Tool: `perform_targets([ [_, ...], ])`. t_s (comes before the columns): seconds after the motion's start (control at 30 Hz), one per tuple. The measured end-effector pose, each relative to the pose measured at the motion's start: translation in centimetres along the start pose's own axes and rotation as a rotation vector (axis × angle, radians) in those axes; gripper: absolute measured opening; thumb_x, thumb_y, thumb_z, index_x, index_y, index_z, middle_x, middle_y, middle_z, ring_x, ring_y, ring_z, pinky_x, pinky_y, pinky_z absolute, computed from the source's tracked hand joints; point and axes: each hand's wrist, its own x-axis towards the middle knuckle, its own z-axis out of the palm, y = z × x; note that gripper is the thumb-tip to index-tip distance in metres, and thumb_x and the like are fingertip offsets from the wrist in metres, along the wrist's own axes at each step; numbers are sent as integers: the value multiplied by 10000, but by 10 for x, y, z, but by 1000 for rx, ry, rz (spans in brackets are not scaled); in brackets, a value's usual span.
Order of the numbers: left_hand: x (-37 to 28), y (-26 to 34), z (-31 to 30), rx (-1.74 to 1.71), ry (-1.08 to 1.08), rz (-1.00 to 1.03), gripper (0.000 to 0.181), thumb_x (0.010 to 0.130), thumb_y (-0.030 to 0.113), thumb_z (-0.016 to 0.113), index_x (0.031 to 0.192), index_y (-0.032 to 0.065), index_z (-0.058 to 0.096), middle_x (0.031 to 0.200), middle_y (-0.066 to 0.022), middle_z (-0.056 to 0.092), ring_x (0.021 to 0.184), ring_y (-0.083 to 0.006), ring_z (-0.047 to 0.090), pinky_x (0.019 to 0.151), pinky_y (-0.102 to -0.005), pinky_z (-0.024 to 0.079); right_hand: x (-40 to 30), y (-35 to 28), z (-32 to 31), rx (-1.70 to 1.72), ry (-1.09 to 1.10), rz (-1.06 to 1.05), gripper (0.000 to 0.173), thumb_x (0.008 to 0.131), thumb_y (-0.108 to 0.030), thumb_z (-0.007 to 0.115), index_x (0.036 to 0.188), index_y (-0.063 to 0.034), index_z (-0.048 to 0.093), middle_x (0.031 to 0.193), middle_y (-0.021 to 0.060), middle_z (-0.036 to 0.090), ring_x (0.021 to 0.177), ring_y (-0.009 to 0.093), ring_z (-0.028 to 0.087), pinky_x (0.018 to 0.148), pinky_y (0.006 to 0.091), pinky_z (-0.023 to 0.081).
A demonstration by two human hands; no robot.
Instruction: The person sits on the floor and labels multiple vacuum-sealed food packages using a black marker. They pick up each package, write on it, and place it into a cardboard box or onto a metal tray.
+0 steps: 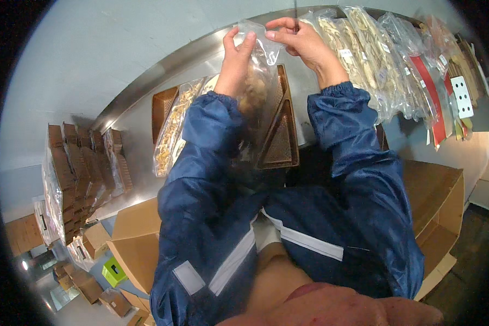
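A clear plastic bag (265, 49) with brown dried pieces (254, 87) in its lower part is held upright before me. My left hand (236, 59) grips the bag's upper left side, its thumb on the film. At the top right corner, the thumb and fingertips of my right hand (303, 42) meet the film. Below the bag lies a brown textured plastic tray (292, 130) with dividers. A filled clear bag of pale yellowish dried pieces (175, 126) rests in its left part. My left forearm and the held bag hide the tray's middle.
Filled clear bags (371, 57) stand in a row on the right of the metal table (140, 118), beside red-striped packaging (432, 98). Stacked brown trays (77, 163) are at the left. Open cardboard boxes stand left (134, 240) and right (436, 203) of my body.
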Motion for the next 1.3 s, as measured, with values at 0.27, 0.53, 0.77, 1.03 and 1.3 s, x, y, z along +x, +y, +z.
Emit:
perform_targets([
  [0.27,-2,-23,-3,195,-1,164,632,982,324,559,1511,117,281,1024,-90,525,860,-133,498,756,-283,433,-22,6,-3,106,122,23,244,795,-237,801,969,-110,689,733,-82,550,622,25,434,540,206,312],
  [0.53,-20,-22,8,145,0,142,613,971,217,501,1517,109,244,825,-52,587,742,-94,499,676,-250,423,-10,-28,1,-886,61,-707,279,808,-243,753,1008,-57,701,838,19,600,741,116,571,639,254,444],
  [0.77,-41,-18,11,61,-80,105,525,969,226,575,1435,52,408,966,-34,597,819,-58,486,723,-228,409,13,-5,-10,-490,-327,-78,237,807,-172,688,1027,-84,699,680,-28,554,609,81,484,540,255,369],
  [1.03,-39,-26,2,203,-83,32,289,961,265,620,1095,13,664,1009,-3,629,891,-89,548,798,-227,433,-12,17,-11,-348,-312,227,216,851,-248,706,989,-81,708,759,-40,613,632,69,505,537,230,373],
  [1.3,-28,-41,-5,82,-192,-126,260,934,294,654,882,40,670,805,28,579,759,-77,506,692,-240,416,-67,18,-16,-358,-92,-314,225,887,-141,700,1094,-54,709,1051,59,679,989,179,629,854,289,494],
])
